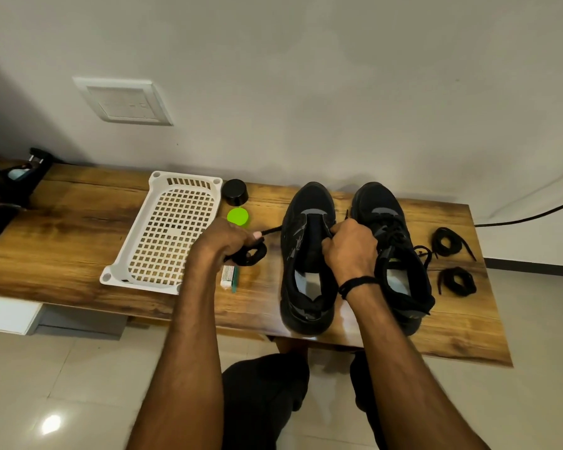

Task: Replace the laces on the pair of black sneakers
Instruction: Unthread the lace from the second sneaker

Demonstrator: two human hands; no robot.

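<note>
Two black sneakers stand side by side on the wooden bench, toes toward the wall. The left sneaker (301,254) has no lace in its eyelets. The right sneaker (392,241) still carries a loosened black lace. My left hand (223,243) grips a bunched black lace (252,253) to the left of the left sneaker, one end sticking out toward the shoe. My right hand (351,246) pinches the right eyelet edge beside the left sneaker's tongue. Two coiled black laces (449,243) (457,280) lie right of the shoes.
A white perforated plastic tray (166,232) lies left of my left hand on the bench (62,241). A black jar (235,192) and a green lid (238,216) sit behind it. A small white and green packet (229,278) lies under my left wrist. A black stand (17,183) is at far left.
</note>
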